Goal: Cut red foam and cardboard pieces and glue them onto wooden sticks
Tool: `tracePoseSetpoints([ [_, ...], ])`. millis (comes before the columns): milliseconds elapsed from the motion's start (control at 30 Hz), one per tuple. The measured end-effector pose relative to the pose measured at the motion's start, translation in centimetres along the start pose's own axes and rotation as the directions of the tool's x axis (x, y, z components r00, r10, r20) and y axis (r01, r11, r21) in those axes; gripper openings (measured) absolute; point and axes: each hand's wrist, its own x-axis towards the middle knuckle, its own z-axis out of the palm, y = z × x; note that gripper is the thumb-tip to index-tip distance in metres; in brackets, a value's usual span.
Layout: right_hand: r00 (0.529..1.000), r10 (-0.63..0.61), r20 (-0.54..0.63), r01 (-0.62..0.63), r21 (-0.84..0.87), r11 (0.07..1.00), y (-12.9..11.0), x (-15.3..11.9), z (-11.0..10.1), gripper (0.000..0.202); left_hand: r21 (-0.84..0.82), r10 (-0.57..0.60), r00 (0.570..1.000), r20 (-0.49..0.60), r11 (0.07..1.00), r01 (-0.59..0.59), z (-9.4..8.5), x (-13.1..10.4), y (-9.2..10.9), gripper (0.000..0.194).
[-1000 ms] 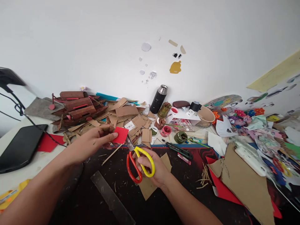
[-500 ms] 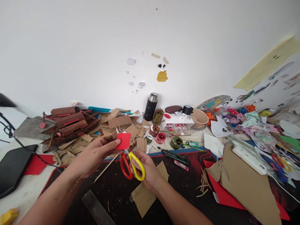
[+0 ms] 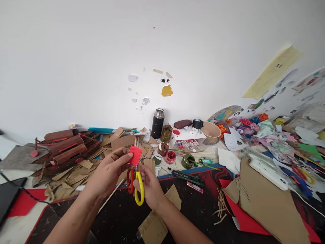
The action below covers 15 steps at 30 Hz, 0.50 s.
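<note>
Scissors (image 3: 141, 185) gripped in your right hand (image 3: 150, 189), red card (image 3: 135, 156) pinched in your left hand (image 3: 108, 172)! Cutter (image 3: 188, 178) markings unreadable; white wall (image 3: 96, 67) backs your desk (image 3: 19, 226).

soft, diffuse light brightens the white wall (image 3: 76, 67), palest around its middle and greyer toward the top, while the dark mat (image 3: 119, 217) swallows detail. shadows are faint, and a small glint sits on the steel neck (image 3: 159, 113) of the black flask (image 3: 157, 127). the wide lens stretches the clutter (image 3: 306, 134) near the right edge, where outlines soften, yet the ridges of the red card (image 3: 135, 156) left of centre read clearly.
</note>
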Motion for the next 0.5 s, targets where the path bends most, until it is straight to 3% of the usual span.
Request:
tracePoseSetpoints([
  [200, 0.988, 0.081, 0.132, -0.092, 0.082, 0.992, -0.3, -0.2, -1.0, 0.084, 0.013, -0.044, 0.999, 0.003, 0.999, 0.044, 0.7, -0.2, -1.0, 0.038],
  [333, 0.981, 0.101, 0.168, -0.104, 0.010, 0.995, -0.7, -0.6, -0.8, 0.084, 0.120, -0.046, 0.998, 0.049, 0.992, 0.040, 0.7, -0.2, -1.3, 0.036],
  [400, 0.982, 0.107, 0.154, -0.107, -0.005, 0.994, -0.6, -0.8, -0.8, 0.081, 0.199, 0.012, 0.999, 0.031, 0.980, -0.018, 0.1, 0.0, -1.4, 0.036],
  [500, 0.987, 0.104, 0.125, -0.104, -0.004, 0.995, -0.3, -1.1, -1.1, 0.081, 0.286, 0.184, 0.979, -0.092, 0.946, -0.151, -0.9, 0.5, -1.4, 0.035],
])
